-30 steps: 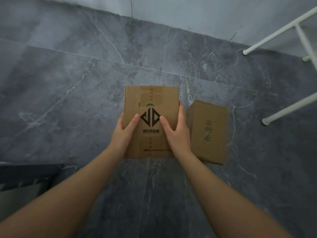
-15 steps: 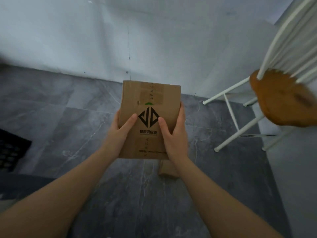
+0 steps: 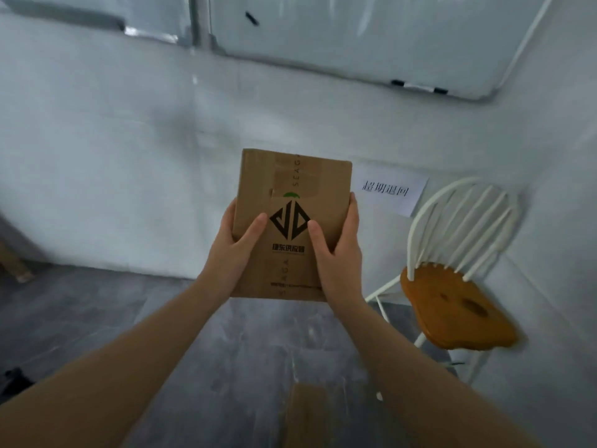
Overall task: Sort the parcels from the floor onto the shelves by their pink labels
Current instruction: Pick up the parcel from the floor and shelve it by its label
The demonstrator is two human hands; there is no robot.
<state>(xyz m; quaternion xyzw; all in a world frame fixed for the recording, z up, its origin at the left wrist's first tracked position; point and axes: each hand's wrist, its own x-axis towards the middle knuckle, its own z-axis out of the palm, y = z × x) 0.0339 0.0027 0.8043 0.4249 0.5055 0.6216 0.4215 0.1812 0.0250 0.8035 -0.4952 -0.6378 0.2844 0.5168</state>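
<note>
I hold a flat brown cardboard parcel (image 3: 292, 192) with a black diamond logo up in front of me, well above the floor. My left hand (image 3: 234, 253) grips its left edge with the thumb on the printed face. My right hand (image 3: 339, 253) grips the right edge the same way. No pink label shows on the face turned to me. A second brown parcel (image 3: 307, 412) lies on the grey floor below, between my forearms.
A white spindle-back chair with an orange wooden seat (image 3: 452, 315) stands at the right against the white wall. A paper sign (image 3: 392, 192) with dark characters hangs on the wall above it. A whiteboard (image 3: 355, 43) is mounted higher up. No shelves are in view.
Both hands have lifted the parcel from floor level up to chest height. My view has swung up from the floor to the wall, chair and whiteboard; the second parcel dropped to the bottom of the frame.
</note>
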